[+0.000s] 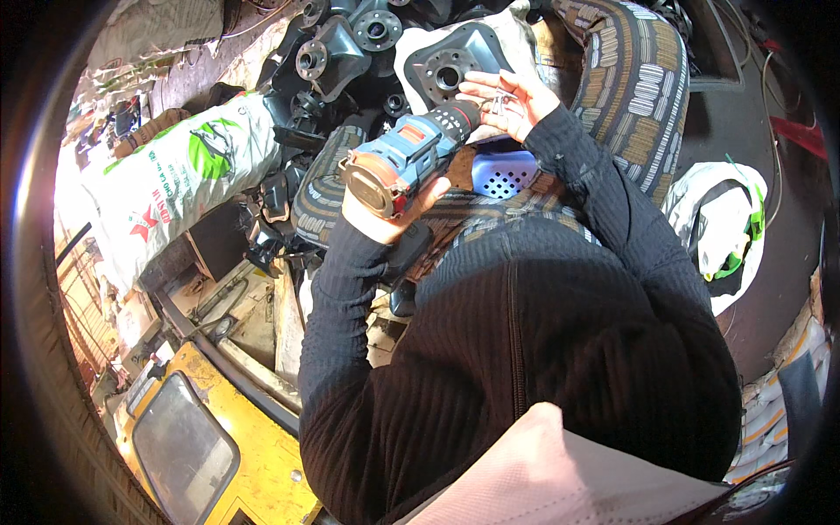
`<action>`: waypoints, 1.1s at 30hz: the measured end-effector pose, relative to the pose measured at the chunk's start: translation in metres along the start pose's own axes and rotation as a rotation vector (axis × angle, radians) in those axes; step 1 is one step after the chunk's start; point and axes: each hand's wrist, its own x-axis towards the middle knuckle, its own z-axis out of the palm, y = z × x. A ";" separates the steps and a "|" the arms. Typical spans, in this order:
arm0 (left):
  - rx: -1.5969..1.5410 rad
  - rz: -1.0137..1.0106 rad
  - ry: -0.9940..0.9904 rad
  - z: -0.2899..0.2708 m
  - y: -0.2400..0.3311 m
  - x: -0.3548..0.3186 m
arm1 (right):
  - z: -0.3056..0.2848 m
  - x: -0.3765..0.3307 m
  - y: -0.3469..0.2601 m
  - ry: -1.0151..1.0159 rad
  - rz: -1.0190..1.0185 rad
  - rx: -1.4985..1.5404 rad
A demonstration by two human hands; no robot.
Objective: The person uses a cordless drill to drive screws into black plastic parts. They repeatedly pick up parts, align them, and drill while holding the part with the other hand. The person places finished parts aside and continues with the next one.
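Observation:
My left hand [385, 220] is wrapped round a blue cordless drill [407, 157], whose chuck points away and to the right. Just past the chuck, my right hand [523, 103] is turned palm up with its fingers stretched out. Small silvery pieces that look like screws [500, 100] rest in it. Behind both hands, a dark metal bracket with a round, drilled flange [448, 77] lies on a white sack [520, 33]. A purple perforated plastic shoe [504, 175] shows below my right wrist.
Several similar flanged brackets [337, 59] are heaped at the back. A full white and green sack [184, 179] lies at left, above a yellow machine panel [206, 437]. Patterned padded cushioning [643, 79] curves along the right. Beyond it stands an open white bag [722, 223].

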 end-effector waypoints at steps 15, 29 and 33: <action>-0.323 -0.296 -0.063 -0.019 0.002 0.003 | 0.005 0.004 0.005 -0.062 0.023 -0.085; -0.160 -0.149 0.004 -0.021 -0.005 0.004 | 0.013 0.001 0.011 0.056 0.008 -0.384; 0.011 -0.059 -0.059 -0.018 -0.009 -0.003 | 0.007 0.003 0.015 0.076 0.059 -0.319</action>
